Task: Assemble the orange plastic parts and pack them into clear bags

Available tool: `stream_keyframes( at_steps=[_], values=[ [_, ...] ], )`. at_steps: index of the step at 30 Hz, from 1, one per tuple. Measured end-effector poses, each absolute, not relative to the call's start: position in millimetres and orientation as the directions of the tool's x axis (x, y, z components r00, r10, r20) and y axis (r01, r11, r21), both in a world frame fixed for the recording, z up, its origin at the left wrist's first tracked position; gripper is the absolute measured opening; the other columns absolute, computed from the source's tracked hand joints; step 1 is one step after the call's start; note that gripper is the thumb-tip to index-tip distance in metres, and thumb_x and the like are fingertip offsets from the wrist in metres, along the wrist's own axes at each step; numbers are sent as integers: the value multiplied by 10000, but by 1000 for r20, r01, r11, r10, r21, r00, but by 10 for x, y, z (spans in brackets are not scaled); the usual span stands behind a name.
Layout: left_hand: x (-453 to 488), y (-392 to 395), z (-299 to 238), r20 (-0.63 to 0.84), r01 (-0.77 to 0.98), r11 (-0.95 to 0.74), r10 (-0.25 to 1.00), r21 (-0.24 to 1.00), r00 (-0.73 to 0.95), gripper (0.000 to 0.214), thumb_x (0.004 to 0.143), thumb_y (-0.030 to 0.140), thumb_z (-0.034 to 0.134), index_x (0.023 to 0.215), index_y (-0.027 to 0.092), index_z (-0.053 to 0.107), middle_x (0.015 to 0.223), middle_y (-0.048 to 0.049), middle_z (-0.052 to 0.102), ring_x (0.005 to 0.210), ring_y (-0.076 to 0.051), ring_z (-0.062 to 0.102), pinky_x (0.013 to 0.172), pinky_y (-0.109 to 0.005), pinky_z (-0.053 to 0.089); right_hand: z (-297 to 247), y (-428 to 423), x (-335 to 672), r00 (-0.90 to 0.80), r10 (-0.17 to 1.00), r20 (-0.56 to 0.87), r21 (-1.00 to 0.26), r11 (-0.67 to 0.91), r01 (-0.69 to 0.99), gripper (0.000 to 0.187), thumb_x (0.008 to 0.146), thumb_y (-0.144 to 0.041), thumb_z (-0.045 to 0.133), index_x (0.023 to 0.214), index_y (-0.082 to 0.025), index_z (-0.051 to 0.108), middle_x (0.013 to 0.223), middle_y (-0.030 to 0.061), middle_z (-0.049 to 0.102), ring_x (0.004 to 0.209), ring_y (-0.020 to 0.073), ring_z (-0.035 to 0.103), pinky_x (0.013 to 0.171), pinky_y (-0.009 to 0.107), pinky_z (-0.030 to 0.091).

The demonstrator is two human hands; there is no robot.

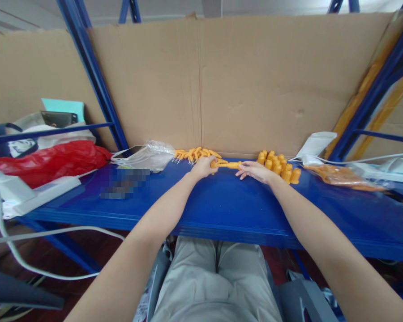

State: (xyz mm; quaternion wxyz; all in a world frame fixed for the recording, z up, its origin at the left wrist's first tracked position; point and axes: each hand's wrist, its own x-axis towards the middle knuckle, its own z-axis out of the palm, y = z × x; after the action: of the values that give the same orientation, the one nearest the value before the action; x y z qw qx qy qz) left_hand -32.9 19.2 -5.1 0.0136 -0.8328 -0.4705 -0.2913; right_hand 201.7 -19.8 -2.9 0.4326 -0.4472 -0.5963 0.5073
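My left hand [204, 167] is closed on one end of an orange strap-like piece, near the back of the blue tabletop. The fingers of my right hand [254, 172] pinch the other end, a straight orange part [233, 165] stretched level between the two hands. Its exact kind is too small to make out. Just behind my left hand lies a loose pile of orange straps with metal clips [196, 154]. Beyond my right wrist, several short orange cylinder-like pieces [277, 164] stand close together in rows.
A cardboard sheet [248, 85] rises behind the blue table [235, 210]. To the left are a clear plastic bag [154, 156], a red bag [60, 161] and a white power strip [47, 197]. A plastic packet of orange pieces [345, 175] lies at the right, beside white cables.
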Motion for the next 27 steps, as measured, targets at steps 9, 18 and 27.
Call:
stream_keyframes(
  at_steps=[9, 18, 27],
  values=[
    [-336, 175, -22, 497, 790, -556, 778, 259, 384, 316, 754, 221, 679, 1060, 147, 679, 777, -31, 672, 738, -170, 613, 739, -275, 476, -29, -159, 1986, -185, 981, 63, -991, 83, 105, 219, 909, -283, 585, 739, -160, 647, 628, 65, 669, 537, 143, 606, 616, 278, 522],
    [-324, 152, -6, 493, 781, -568, 773, 258, 399, 315, 750, 225, 663, 1054, 144, 679, 739, -21, 659, 687, -160, 590, 700, -271, 462, -3, -133, 1977, -131, 986, 105, -980, 125, 155, 120, 838, -265, 704, 824, -163, 641, 727, 32, 711, 498, 76, 593, 521, 181, 494],
    [-320, 149, -4, 496, 776, -572, 772, 267, 398, 315, 751, 213, 660, 1058, 142, 679, 778, -33, 673, 732, -172, 604, 731, -274, 471, 53, -210, 1923, -92, 994, 65, -974, 83, 212, 377, 863, -485, 639, 694, -151, 594, 553, 44, 646, 431, 91, 560, 486, 201, 496]
  ],
)
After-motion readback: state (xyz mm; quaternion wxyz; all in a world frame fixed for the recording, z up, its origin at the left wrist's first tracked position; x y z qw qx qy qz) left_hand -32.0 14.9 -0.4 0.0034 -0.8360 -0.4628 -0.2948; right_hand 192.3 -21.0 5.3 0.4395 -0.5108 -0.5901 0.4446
